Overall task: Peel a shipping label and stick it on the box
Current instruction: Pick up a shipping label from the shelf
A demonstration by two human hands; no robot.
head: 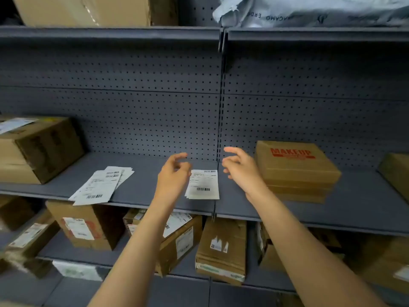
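Note:
A small stack of white shipping labels (203, 184) lies on the grey shelf (141, 185), between my two hands. My left hand (173, 173) hovers just left of it, fingers curled and apart, holding nothing. On the other side of the stack, my right hand (240, 167) is raised with fingers spread and empty. A flat brown box printed MAKEUP in red (294, 169) sits on top of similar flat boxes, directly right of my right hand. A second, fanned pile of labels (101, 185) lies further left, overhanging the shelf's front edge.
A large brown carton (37, 149) stands at the shelf's left end and another box (396, 171) at the far right. The lower shelf holds several labelled cartons (86, 227). Perforated grey back panels (155, 103) close the rear. Grey mailer bags (309, 9) lie on the shelf above.

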